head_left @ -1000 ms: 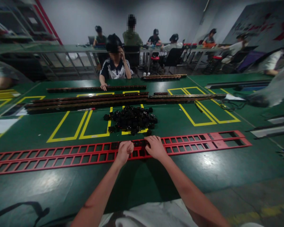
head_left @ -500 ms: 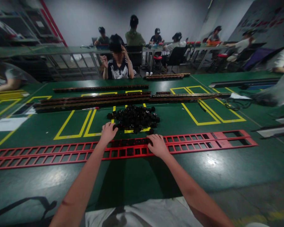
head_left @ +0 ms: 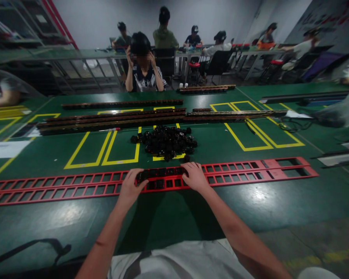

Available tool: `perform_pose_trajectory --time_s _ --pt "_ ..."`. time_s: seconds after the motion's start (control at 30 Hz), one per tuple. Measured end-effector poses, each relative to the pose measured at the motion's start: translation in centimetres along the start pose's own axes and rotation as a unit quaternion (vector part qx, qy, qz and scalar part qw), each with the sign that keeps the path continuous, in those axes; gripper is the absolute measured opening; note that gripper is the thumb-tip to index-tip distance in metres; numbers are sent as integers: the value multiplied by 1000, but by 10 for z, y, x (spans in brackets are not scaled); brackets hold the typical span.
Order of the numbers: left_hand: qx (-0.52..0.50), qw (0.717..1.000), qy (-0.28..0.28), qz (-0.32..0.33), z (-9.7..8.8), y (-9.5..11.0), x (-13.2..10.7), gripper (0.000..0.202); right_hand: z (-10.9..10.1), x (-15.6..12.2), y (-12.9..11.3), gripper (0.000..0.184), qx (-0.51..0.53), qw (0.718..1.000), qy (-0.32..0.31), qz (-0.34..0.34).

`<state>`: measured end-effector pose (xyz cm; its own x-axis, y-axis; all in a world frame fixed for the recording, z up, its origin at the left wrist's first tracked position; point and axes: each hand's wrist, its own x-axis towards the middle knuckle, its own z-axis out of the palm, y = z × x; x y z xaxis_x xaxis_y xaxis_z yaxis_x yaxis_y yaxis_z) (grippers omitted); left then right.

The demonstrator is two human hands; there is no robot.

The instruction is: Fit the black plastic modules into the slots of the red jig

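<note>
A long red slotted rail [head_left: 235, 172] lies across the green table [head_left: 174, 217] in front of me. My left hand [head_left: 131, 186] rests on the rail with its fingers curled on a small black part at a slot. My right hand [head_left: 194, 176] presses on the rail a little to the right, fingers bent over black parts that fill the slots between both hands. A heap of small black parts [head_left: 166, 142] sits just beyond the rail.
Long dark rails [head_left: 110, 120] lie further back over yellow floor-tape rectangles [head_left: 103, 149]. A seated person [head_left: 144, 66] faces me across the table, both hands raised to the head. Other people work at far tables. A cable [head_left: 291, 126] lies at the right.
My left hand came back from the heap of black parts to the red rail. My right hand stayed on the rail. The person opposite raised both hands to the head.
</note>
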<state>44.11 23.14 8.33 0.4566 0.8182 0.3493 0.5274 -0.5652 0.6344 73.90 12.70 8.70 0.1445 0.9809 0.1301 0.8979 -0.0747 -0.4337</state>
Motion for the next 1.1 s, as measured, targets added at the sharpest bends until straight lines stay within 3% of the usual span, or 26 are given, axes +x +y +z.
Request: perform_pose_trajectory --time_s 0.07,0.13,0.23,0.33,0.57,0.8,1.1 --pt "7 999 -28 30 10 6 -22 33 0 1 0 44 -1 1000 0 1" --pt "31 998 -18 57 20 7 -36 33 -1 1 -1 44 0 1000 -2 5" --pt "62 993 24 102 29 2 -44 36 -2 2 -1 43 5 1000 -7 15" --pt "76 988 32 133 31 -3 -43 38 -3 3 -1 43 6 1000 -10 17" --pt "128 983 44 125 33 5 -42 46 -4 3 -1 43 -2 1000 -9 15" --pt "228 974 -2 7 41 31 -38 38 -4 2 -3 43 -1 1000 -16 16" --pt "161 982 19 100 37 29 -42 47 -1 2 1 43 -7 1000 -10 8"
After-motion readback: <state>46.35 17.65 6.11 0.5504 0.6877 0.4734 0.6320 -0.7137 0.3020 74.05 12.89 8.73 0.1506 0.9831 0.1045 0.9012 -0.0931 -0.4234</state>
